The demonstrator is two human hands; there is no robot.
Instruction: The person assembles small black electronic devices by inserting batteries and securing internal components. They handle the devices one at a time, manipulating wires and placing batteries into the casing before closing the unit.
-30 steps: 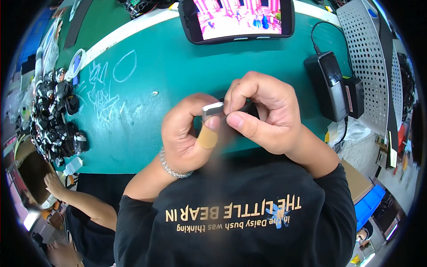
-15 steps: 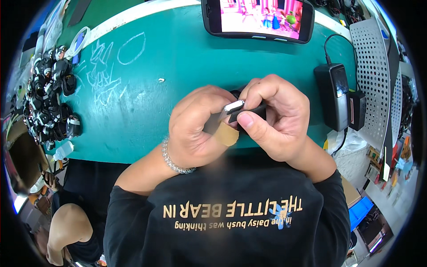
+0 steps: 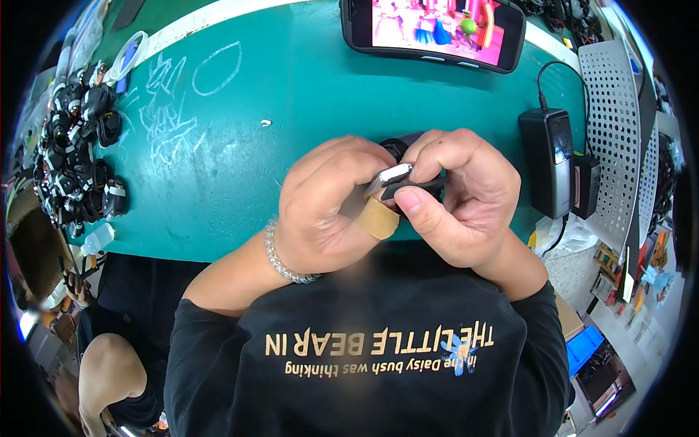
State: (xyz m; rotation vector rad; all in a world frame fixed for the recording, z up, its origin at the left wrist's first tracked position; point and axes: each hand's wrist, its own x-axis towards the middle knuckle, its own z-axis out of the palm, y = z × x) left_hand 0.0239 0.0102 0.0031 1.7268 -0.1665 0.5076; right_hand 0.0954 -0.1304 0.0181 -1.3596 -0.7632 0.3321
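Close together above the green tabletop (image 3: 240, 211), both my hands grip one small black item with a silver-white end (image 3: 395, 173). Its exact kind is hard to make out between the fingers. My left hand (image 3: 320, 193), with tan tape (image 3: 378, 220) round the thumb and a clear beaded bracelet at the wrist, is closed on the left side of the item. My right hand (image 3: 477, 200) pinches the black flap-like part (image 3: 422, 189) between thumb and fingers. Behind the fingertips a dark rounded part (image 3: 394, 148) shows, partly hidden by the hands.
A phone (image 3: 437, 33) playing a colourful video stands at the far edge. Coiled black cables (image 3: 76, 146) are heaped at the left. To the right are a black device with a cord (image 3: 546, 164) and a perforated metal panel (image 3: 611, 124). Another person's knee (image 3: 113, 371) shows lower left.
The view has shifted slightly. Both hands keep their grip and sit a little further right in the picture; slightly more of the dark rounded part shows behind the fingers.
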